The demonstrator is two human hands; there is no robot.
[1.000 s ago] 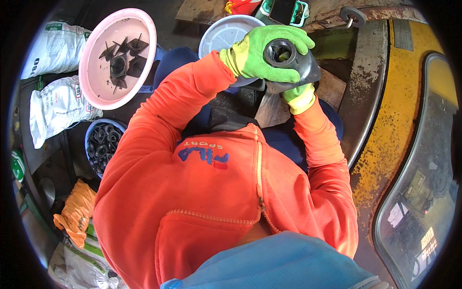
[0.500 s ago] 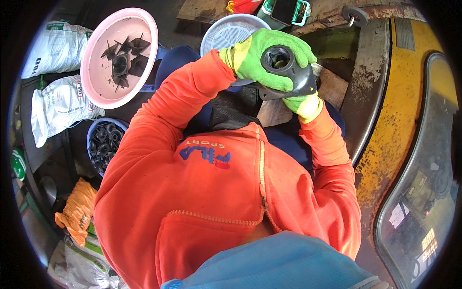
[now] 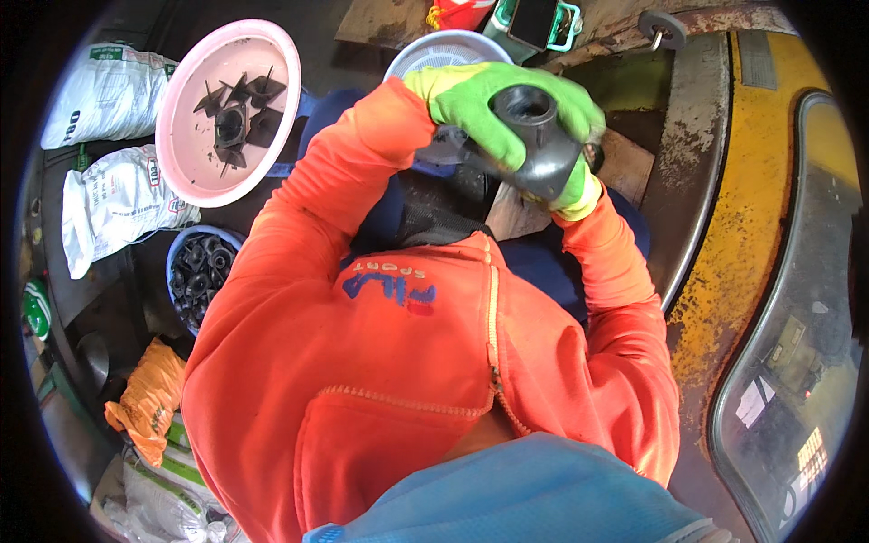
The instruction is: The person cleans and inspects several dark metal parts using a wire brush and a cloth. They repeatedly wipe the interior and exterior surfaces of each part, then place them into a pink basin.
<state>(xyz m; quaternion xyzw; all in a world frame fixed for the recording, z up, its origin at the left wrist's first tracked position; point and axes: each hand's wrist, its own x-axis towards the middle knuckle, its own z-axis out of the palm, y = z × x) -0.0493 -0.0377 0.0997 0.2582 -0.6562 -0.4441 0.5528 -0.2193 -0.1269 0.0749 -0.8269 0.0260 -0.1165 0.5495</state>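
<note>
My left hand (image 3: 480,110), in a bright green glove, is closed over the top of a black flanged rubber part (image 3: 554,156), gripping its round hollow collar. From below and to the right, my right hand (image 3: 577,194), gloved the same way, wraps the part's wide base; most of its fingers are hidden behind it. The part is tilted, and the collar's dark opening shows between the left thumb and fingers. A pink basin (image 3: 164,136) on the left holds several black pieces with pointed corners (image 3: 230,125).
A blue basket (image 3: 172,268) full of black rubber parts stands below the basin. White sacks (image 3: 109,95) and an orange bag (image 3: 148,398) lie far left. Beyond my hands are a pale blue colander (image 3: 444,47) and a green box (image 3: 563,27). Rusty yellow metal (image 3: 738,299) runs along the right.
The black rubber part has been tipped in my hands, so its flat flange with corner holes no longer faces up. Both hands have turned with it, staying in nearly the same place.
</note>
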